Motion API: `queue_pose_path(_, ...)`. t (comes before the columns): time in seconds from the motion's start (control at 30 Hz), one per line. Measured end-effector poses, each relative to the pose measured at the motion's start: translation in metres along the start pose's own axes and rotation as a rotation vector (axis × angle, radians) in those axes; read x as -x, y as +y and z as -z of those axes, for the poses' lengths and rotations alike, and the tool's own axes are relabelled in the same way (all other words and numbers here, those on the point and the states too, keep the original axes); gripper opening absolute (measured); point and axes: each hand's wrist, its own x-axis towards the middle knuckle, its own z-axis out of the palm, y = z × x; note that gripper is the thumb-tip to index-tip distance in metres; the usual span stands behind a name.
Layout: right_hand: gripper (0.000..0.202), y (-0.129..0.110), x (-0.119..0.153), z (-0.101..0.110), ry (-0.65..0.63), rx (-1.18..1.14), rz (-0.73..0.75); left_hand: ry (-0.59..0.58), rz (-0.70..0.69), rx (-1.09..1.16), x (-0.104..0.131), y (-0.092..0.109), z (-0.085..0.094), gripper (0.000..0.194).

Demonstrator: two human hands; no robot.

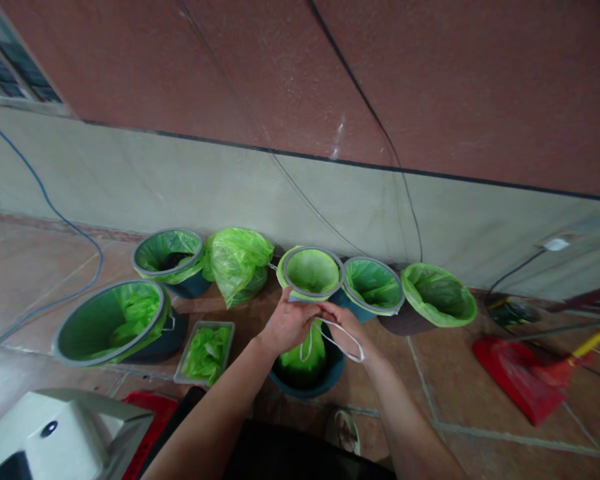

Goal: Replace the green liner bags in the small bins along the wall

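My left hand point(291, 321) and my right hand point(341, 321) meet just in front of a round bin with a grey rim point(314, 271) and pale green liner. Fingers of both hands are closed on a white cord point(347, 343), which hangs in loops below them and across my right wrist. Beneath my hands, a green bag point(305, 357) sits inside a dark teal bucket point(316, 388). To the right of the grey-rimmed bin are a blue bin with green liner point(373, 285) and a dark bin with green liner point(437, 295).
Left are a large lined bin point(107, 323), a smaller lined bin point(169, 255), a full green bag point(240, 263) and a tray of green bags point(207, 352). A red dustpan point(520, 377) lies right. A white appliance point(55, 437) stands lower left; a blue cable point(40, 183) crosses the floor.
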Motion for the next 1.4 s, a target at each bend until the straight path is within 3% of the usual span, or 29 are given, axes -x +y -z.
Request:
queue_pose_path(0.23, 0.037, -0.005, 0.001, -0.011, -0.101, -0.467, -0.081, 0.142, 0.016, 0.001, 0.000, 0.001, 0.000, 0.030)
queue_pose_path(0.43, 0.035, -0.015, 0.001, -0.010, -0.078, -0.450, -0.125, 0.314, -0.043, 0.056, -0.001, 0.003, 0.001, 0.023)
queue_pose_path(0.57, 0.031, -0.019, 0.002, -0.008, -0.105, -0.466, -0.148, 0.449, 0.013, 0.192, -0.001, 0.004, 0.002, 0.019)
queue_pose_path(0.67, 0.027, -0.013, 0.000, -0.008, -0.008, -0.411, -0.209, 0.419, 0.039, 0.264, -0.001, 0.003, 0.002, 0.022)
queue_pose_path(0.83, 0.024, -0.009, -0.002, -0.008, 0.212, -0.302, -0.280, 0.237, 0.114, 0.463, -0.003, 0.001, 0.002, 0.017)
queue_pose_path(0.9, 0.023, -0.010, -0.001, -0.004, 0.208, -0.335, -0.326, 0.207, 0.225, 0.590, -0.004, -0.001, 0.000, 0.016)
queue_pose_path(1.03, 0.024, -0.005, 0.003, 0.009, 0.166, -0.353, -0.369, 0.259, 0.456, 0.751, -0.006, -0.008, -0.005, 0.020)
queue_pose_path(1.27, 0.028, 0.021, -0.003, 0.024, 0.193, 0.112, -0.337, 0.208, 0.613, 0.499, -0.006, -0.013, 0.000, 0.022)
queue_pose_path(1.4, 0.033, 0.023, -0.003, 0.023, 0.183, 0.118, -0.398, 0.185, 0.613, 0.395, -0.004, -0.013, 0.007, 0.020)
